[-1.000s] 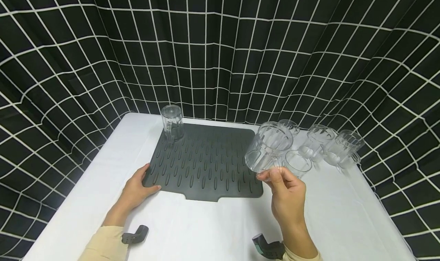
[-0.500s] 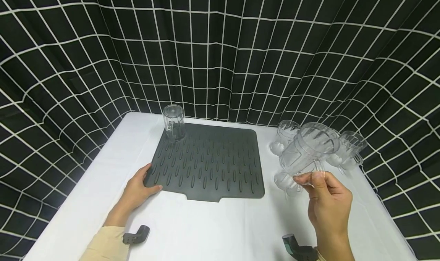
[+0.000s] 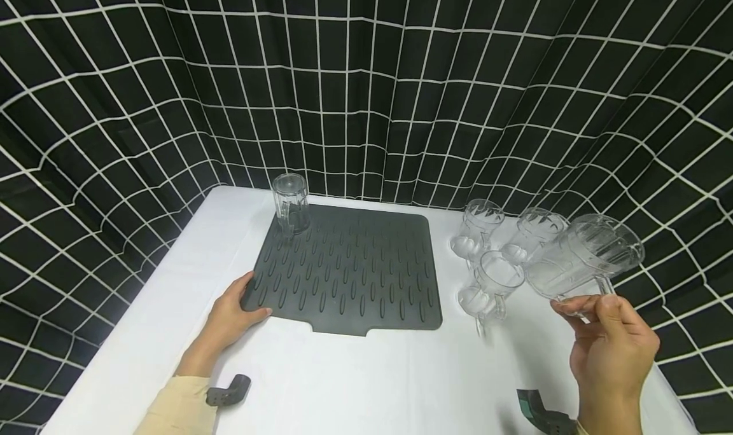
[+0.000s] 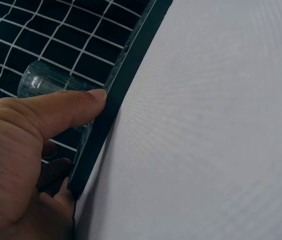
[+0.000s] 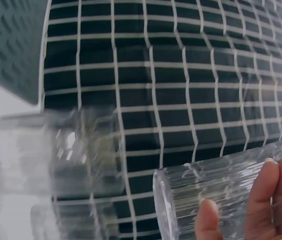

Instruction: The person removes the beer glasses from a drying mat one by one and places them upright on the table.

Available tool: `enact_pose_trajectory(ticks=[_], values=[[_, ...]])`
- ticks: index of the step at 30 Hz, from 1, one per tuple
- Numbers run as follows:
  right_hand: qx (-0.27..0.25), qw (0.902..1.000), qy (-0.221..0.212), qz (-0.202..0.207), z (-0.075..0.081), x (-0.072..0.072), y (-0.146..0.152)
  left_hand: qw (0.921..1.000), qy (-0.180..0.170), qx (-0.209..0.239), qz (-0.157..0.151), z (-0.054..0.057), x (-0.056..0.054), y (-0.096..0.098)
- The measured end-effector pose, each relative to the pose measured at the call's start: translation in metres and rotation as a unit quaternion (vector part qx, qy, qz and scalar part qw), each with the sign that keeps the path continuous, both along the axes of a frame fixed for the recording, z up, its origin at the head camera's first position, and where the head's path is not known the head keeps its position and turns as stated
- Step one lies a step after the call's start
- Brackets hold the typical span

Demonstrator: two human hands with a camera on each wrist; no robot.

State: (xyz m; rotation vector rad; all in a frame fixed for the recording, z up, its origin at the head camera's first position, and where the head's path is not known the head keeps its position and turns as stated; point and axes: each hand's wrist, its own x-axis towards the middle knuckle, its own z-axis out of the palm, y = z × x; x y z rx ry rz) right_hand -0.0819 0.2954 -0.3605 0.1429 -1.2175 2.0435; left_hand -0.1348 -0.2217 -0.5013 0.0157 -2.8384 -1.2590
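My right hand pinches the handle of a clear glass mug, its mouth upward, at the right side of the table. In the right wrist view that ridged mug shows behind my fingertips. Beside it stand other clear mugs, mouths up: a near mug, a back mug and a mug partly overlapped by the held one. My left hand holds the near left corner of a dark grey drying mat, thumb on its front edge. Upside down on the mat's far left corner is another glass mug.
A white cloth covers the table. Black curtain with a white grid surrounds the back and sides. Dark camera mounts sit on both wrists, the left mount close over the cloth.
My right hand has carried the mug rightward from the mat's right edge, past the standing mugs, to the right side of the table. My left hand has stayed at the mat's corner.
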Motion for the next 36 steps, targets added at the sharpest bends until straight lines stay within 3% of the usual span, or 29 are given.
enact_pose_trajectory(ticks=[6,9,15,20,25,32,36], values=[[-0.047,0.9988,-0.008,-0.007,-0.016,-0.006,0.024,1.0,-0.001,-0.001,-0.001,0.0,0.0,0.0],[-0.038,0.9988,-0.029,-0.004,-0.027,-0.01,0.035,1.0,-0.001,0.0,-0.001,-0.001,0.0,0.001],[-0.05,0.9968,-0.03,0.054,-0.05,-0.015,0.049,1.0,0.0,-0.003,0.001,-0.001,0.0,0.0],[-0.078,0.9908,-0.082,0.074,-0.066,-0.017,0.054,1.0,0.002,-0.003,0.003,0.0,0.0,0.0],[-0.088,0.9872,-0.113,0.07,-0.081,-0.018,0.057,1.0,-0.001,-0.002,0.004,-0.001,0.0,0.0],[-0.069,0.9884,-0.077,0.111,-0.1,-0.021,0.06,1.0,0.003,-0.002,0.004,0.0,-0.001,0.0],[-0.064,0.9899,-0.083,0.095,-0.107,-0.024,0.06,1.0,0.0,-0.004,0.005,-0.001,-0.001,-0.001]])
